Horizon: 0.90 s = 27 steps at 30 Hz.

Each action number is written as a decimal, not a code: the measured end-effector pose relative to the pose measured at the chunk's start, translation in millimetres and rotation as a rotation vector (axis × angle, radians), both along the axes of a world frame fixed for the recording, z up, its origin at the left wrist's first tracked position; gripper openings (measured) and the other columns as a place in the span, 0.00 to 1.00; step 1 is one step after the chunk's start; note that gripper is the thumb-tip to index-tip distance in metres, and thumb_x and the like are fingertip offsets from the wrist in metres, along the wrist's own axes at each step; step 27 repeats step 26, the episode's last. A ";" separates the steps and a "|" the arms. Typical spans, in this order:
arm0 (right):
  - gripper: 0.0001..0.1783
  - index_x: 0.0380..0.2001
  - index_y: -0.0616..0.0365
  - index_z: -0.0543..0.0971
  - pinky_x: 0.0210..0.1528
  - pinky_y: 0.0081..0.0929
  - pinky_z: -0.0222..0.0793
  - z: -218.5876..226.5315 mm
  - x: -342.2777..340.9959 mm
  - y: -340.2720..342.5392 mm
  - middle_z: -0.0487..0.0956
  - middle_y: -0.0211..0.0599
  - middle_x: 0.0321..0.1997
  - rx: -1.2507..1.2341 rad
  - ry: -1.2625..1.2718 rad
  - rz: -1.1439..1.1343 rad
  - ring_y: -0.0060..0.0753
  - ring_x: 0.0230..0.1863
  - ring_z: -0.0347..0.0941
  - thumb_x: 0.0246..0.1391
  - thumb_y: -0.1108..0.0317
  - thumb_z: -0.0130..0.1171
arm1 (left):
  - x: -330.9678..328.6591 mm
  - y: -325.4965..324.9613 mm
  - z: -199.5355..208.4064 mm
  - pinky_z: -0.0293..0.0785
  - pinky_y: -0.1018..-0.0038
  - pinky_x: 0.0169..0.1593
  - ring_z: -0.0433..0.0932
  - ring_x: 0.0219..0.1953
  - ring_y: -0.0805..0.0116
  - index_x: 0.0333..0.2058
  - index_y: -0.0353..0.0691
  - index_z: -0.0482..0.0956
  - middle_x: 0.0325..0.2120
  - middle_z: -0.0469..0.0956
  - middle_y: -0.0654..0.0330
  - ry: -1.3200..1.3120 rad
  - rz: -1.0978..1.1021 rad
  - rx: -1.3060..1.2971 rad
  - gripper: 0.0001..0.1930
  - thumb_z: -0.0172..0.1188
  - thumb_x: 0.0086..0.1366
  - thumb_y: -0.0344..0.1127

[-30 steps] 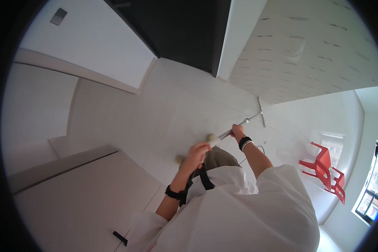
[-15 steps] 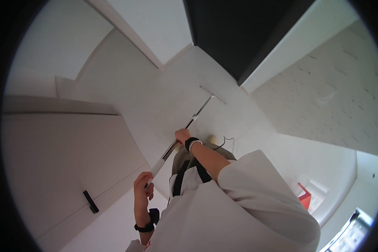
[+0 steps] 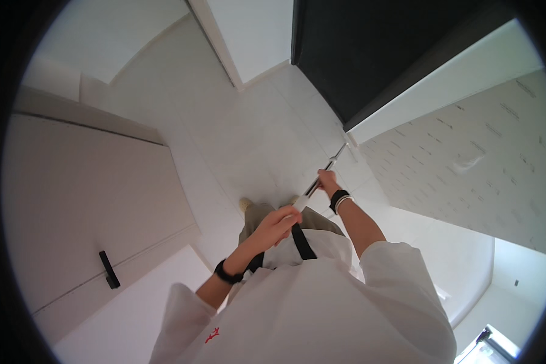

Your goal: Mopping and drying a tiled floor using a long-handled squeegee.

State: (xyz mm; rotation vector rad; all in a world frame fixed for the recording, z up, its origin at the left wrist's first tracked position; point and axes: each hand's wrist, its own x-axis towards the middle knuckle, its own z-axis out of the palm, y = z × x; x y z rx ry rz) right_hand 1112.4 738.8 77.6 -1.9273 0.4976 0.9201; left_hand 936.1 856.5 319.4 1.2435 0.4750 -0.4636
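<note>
I hold a long-handled floor squeegee (image 3: 312, 188) with a white grip and a chrome pole. My left hand (image 3: 276, 226) is closed round the white grip at its upper end, in front of my waist. Farther down the pole, my right hand (image 3: 327, 179) wraps round the metal part. The pole slants away to the right, and its thin crossbar head (image 3: 349, 151) is on the pale floor (image 3: 255, 133) beside the foot of the right-hand wall. The head is small and faint from here. Both wrists wear black bands.
At the left is a beige door (image 3: 91, 200) with a black handle (image 3: 109, 270). A dark doorway panel (image 3: 370, 54) stands ahead, and a wall covered with printed sheeting (image 3: 461, 158) runs along the right. My shoes (image 3: 245, 204) are at the near floor. A bright window (image 3: 488, 349) lies lower right.
The squeegee head has moved rightward to the base of the wall. My left hand has come up and inward from the lower left, and my right hand has shifted right with the pole.
</note>
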 end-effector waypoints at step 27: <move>0.15 0.33 0.54 0.64 0.19 0.35 0.66 -26.1 91.9 -48.4 0.66 0.35 0.23 0.242 0.709 0.285 0.31 0.20 0.65 0.44 0.59 0.42 | 152.4 -23.9 121.1 0.63 0.80 0.36 0.70 0.29 0.70 0.29 0.38 0.70 0.23 0.73 0.61 0.357 -0.008 0.293 0.12 0.46 0.52 0.41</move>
